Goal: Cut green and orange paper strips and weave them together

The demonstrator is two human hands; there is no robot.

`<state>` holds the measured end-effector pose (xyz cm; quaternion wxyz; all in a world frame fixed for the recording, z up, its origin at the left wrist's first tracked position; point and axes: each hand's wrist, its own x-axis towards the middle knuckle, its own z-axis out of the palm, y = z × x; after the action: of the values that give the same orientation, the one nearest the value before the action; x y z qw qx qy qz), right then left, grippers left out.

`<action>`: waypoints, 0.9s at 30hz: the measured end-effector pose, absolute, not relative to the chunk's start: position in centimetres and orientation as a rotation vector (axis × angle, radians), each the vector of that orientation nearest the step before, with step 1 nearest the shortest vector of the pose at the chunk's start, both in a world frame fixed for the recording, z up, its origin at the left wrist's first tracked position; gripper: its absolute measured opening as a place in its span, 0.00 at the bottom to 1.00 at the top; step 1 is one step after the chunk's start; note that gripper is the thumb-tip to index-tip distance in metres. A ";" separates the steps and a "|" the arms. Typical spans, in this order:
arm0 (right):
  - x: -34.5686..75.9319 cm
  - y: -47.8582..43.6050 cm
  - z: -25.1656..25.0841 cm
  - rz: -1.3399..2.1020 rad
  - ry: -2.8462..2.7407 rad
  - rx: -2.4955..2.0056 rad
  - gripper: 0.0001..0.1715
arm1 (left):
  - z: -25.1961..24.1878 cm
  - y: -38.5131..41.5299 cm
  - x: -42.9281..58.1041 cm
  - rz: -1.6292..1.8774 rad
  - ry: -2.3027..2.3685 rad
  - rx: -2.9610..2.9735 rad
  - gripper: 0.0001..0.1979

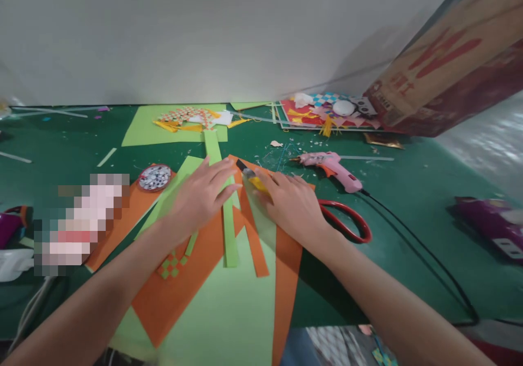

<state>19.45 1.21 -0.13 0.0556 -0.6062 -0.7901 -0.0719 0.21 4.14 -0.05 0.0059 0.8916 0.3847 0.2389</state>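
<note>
**Strip cutting in hand by the look of it, utility knife (259, 184) in right grip (296, 205)**

Right grip: closed around the yellow body of the knife, palm down, blade out, aimed forward-left over orange paper. Can't tell if the edge touches the paper.

Left grip (206, 189): palm down, fingers loosely spread, pinching nothing visible. Lies across the green strip (230, 241); looks like it's steadying the work, but the hand hides the contact.

Work: the green strip runs out from under the left hand toward the person, over an orange sheet (163, 303) and a light green sheet (220, 311). Orange strip (256, 246) sits just right of it, near ends apart. Small checkered weave (171, 265) is near the left forearm. All on the table (400, 241). Glue gun (337, 171) lies beyond the right hand, not in use.

My read: hold-and-cut or trim stage; can't tell if a cut is under way. Next move calls for firm left pressure, strip flat, light straight stroke. Watch out: blade tip is just beside the left fingertips (234, 188), so shift those off the cut line first.
</note>
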 end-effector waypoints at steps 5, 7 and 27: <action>18.8 -0.1 0.0 -0.131 -2.482 -1.397 0.23 | 0.5 4.2 -0.7 1.102 1.269 2.784 0.14; 18.3 -1.0 -0.1 0.073 -2.611 -1.117 0.31 | 0.5 4.2 -1.0 1.176 1.266 2.859 0.14; 17.0 -1.5 -0.3 -0.001 -2.536 -0.690 0.18 | 0.2 4.0 -0.9 1.256 0.800 3.057 0.16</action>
<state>17.02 -1.50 -0.25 0.2539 -0.2540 -0.9333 -0.0005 -0.92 4.00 0.24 -0.1290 0.8916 0.2332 0.3662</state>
